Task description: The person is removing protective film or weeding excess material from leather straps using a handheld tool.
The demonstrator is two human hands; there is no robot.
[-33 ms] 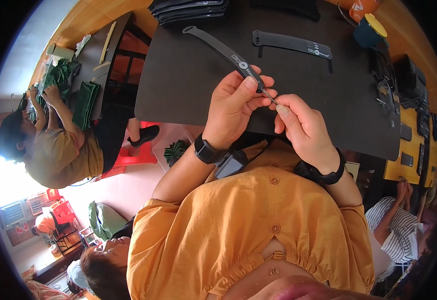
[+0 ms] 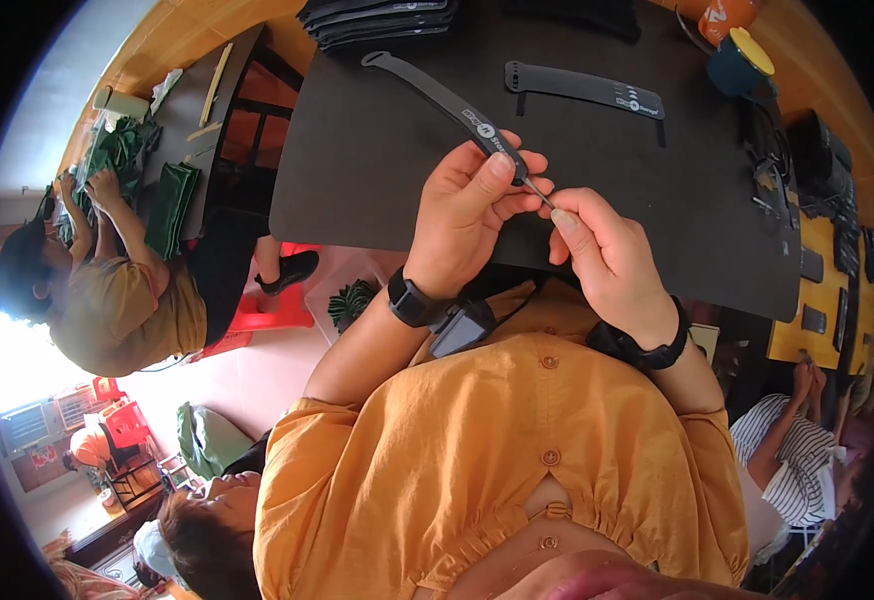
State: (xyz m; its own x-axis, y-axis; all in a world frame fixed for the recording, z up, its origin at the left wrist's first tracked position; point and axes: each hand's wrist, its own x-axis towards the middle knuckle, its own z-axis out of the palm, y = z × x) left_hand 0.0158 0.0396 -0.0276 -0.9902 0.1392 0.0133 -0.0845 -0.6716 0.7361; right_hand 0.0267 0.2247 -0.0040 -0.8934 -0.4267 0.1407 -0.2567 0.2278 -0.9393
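Note:
My left hand (image 2: 465, 215) is closed around the near end of a dark grey strap (image 2: 442, 97) with white print, its thumb pressed on top. The strap slants up and away to the left, its far end slotted and raised over the dark table (image 2: 377, 180). My right hand (image 2: 612, 260) pinches a thin metal rod-like tool (image 2: 539, 193) between thumb and fingers. The rod's far tip meets the strap's near end beside my left fingers; whether it enters the strap is hidden. Another dark strap (image 2: 582, 88), wider, lies flat beyond my hands, with narrow black tabs under it.
A stack of dark straps (image 2: 377, 22) sits at the table's far left. At the far right stand a dark mug with a yellow rim (image 2: 740, 62) and an orange object (image 2: 727, 15). Cables and small parts (image 2: 772, 175) lie along the right edge. Co-workers sit left and right.

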